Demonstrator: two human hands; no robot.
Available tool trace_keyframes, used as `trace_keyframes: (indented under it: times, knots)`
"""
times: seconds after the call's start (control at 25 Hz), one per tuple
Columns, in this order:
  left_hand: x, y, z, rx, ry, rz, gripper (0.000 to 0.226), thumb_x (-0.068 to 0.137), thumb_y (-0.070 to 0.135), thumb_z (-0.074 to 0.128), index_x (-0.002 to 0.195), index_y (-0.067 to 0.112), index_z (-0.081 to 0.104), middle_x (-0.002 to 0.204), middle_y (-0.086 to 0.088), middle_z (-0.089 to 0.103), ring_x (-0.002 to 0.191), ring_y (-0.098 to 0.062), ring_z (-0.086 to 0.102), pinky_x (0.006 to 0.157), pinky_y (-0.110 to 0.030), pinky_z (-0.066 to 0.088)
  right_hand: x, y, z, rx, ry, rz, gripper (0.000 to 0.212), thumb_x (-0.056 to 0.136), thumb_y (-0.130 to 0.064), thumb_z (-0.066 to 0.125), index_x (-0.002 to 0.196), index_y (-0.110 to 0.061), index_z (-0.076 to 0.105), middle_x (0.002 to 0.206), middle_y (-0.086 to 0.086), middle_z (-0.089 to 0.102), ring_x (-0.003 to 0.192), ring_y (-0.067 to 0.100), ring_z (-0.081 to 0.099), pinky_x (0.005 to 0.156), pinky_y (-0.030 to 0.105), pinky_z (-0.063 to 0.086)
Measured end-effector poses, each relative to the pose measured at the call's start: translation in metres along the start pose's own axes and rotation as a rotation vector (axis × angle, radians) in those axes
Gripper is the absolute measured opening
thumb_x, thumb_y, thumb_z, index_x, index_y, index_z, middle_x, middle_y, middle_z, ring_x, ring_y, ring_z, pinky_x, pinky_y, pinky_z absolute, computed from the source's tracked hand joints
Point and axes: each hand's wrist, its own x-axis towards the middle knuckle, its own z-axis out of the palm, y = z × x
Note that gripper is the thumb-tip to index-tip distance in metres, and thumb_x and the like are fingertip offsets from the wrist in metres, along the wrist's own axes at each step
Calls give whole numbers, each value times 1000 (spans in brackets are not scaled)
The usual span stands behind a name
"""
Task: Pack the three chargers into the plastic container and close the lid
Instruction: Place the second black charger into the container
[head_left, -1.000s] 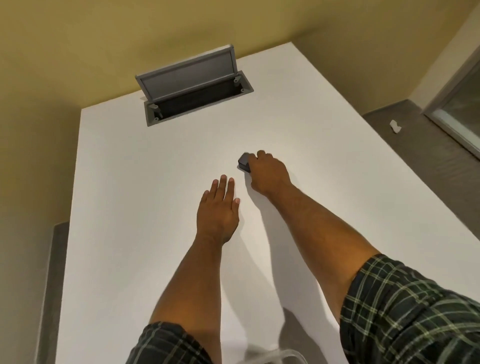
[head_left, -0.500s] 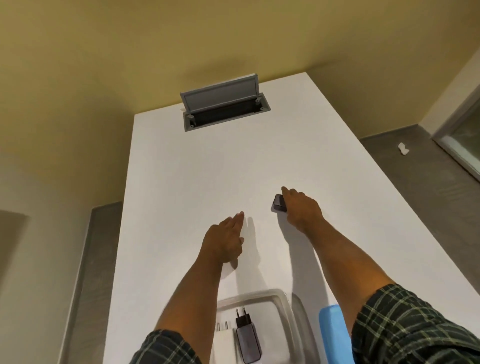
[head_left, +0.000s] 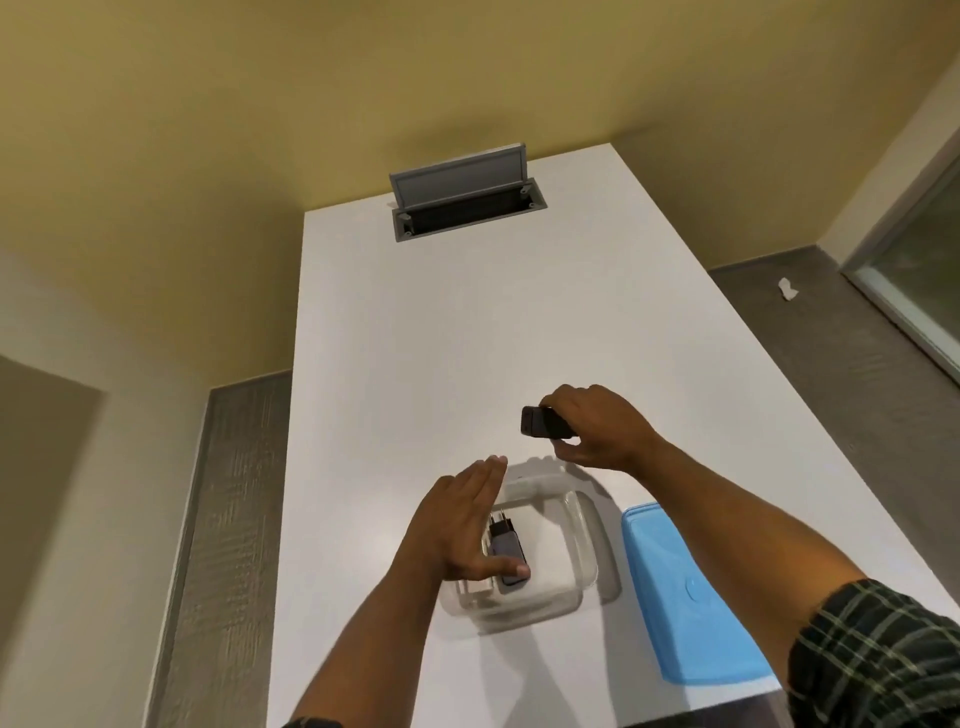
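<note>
My right hand (head_left: 597, 428) grips a dark charger (head_left: 540, 422) and holds it in the air just beyond the far rim of the clear plastic container (head_left: 584, 525). Inside the container lies a dark grey charger (head_left: 508, 551) with its prongs pointing away from me. Beside it a white charger (head_left: 475, 587) is mostly hidden by my left hand (head_left: 457, 525). That hand hovers flat over the container's left side, fingers together, holding nothing. The blue lid (head_left: 685, 597) lies on the table to the right of the container.
A white table (head_left: 441, 338) carries everything. At its far end an open grey cable hatch (head_left: 462, 200) stands with its flap up. Grey floor lies on both sides of the table, with a scrap of white paper (head_left: 787, 288) at the right.
My right hand has lifted the dark charger off the table and brought it back toward the container. My left hand has drawn back over the container. The view has tilted, showing container and lid.
</note>
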Motion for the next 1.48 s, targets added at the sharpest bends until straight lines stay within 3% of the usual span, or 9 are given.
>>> trace_keyframes:
  times: [0.28,0.44,0.6,0.72,0.92,1.04,1.2,1.36,1.48]
  knots:
    - [-33,7,6,151,-153,-115,159,51,98,61,163,15,-16,172,-5,-16,161,-25,-9,129,-46,8,-12,-58,-22,-80,-304,-361,37,68,-31,65,101,-14,58,90,1,60,66,24,57,61,31,43]
    - [-28,9,0,167,-187,-134,164,49,86,78,163,11,-13,173,-8,-12,161,-27,-6,129,-45,11,-20,-74,-9,-277,-545,-409,33,71,-24,65,102,-15,58,96,3,61,78,27,61,74,35,42]
    - [-22,12,1,142,-202,-175,167,46,76,87,163,12,-14,173,-7,-13,161,-27,-7,130,-43,9,-21,-88,11,-421,-663,-484,29,74,-17,71,103,-18,65,99,3,65,85,28,65,87,41,41]
    - [-20,12,2,143,-216,-182,167,48,73,89,162,12,-17,172,-7,-17,160,-28,-10,131,-44,5,-23,-97,27,-470,-718,-549,20,81,-16,70,101,-19,71,103,1,68,92,27,64,89,41,40]
    - [-18,15,1,176,-226,-183,166,52,71,88,160,8,-20,170,-11,-23,160,-33,-12,130,-45,3,-30,-98,45,-434,-706,-571,15,91,-11,61,102,-12,72,108,4,68,98,29,61,84,40,47]
    - [-18,16,3,174,-227,-192,166,52,71,89,160,8,-21,170,-11,-24,159,-33,-13,130,-45,2,-31,-97,50,-370,-772,-529,19,94,-9,58,109,-3,67,111,15,65,100,36,61,82,46,53]
    - [-16,14,4,160,-244,-195,168,51,69,90,160,7,-22,170,-11,-25,159,-34,-15,130,-46,0,-34,-101,50,-382,-810,-564,20,94,-7,58,111,-1,67,115,15,62,102,35,61,73,46,57]
    - [-14,14,3,161,-263,-188,169,50,69,91,159,5,-22,169,-14,-24,159,-36,-14,130,-48,2,-38,-92,45,-366,-730,-565,25,93,-3,60,117,-4,62,120,13,59,104,32,58,71,43,55]
    - [-13,16,3,177,-273,-194,170,49,68,91,159,4,-22,169,-15,-24,158,-37,-15,130,-49,2,-42,-84,33,-245,-575,-562,26,88,-3,65,114,-6,63,107,12,62,94,32,60,69,40,53]
